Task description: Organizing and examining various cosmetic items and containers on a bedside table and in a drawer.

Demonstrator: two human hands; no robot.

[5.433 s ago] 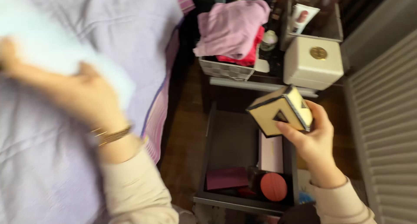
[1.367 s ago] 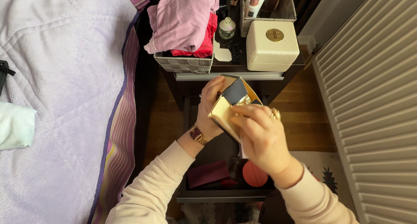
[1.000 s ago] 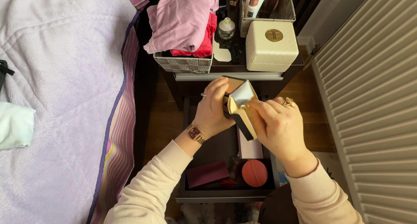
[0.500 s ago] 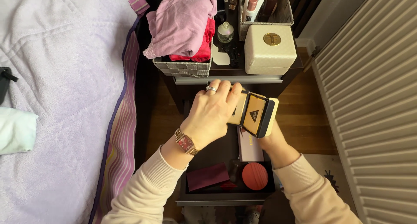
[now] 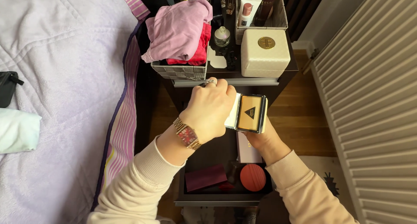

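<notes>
A small cream and black box (image 5: pixel 250 113) with a dark triangle on its gold face is held between both hands above the open drawer (image 5: pixel 217 197) of a dark nightstand. My left hand (image 5: pixel 209 111), with a ring and a red-faced wristwatch, lies over the box's left end, fingers curled around it. My right hand (image 5: pixel 260 139) supports the box from below and is mostly hidden behind it. Both arms wear cream sleeves.
The drawer holds a maroon pouch (image 5: pixel 205 177), a round red case (image 5: pixel 253 177) and a pale pink flat box (image 5: pixel 247 150). On the nightstand stand a basket (image 5: pixel 179 70) of pink and red cloth, a cream case (image 5: pixel 265 53) and bottles. Lilac bed at left; slatted doors at right.
The box was open and being handled between both hands; its flap has been folded down and it now faces up, shut. My left hand has slid over its left end. The view has shifted slightly.
</notes>
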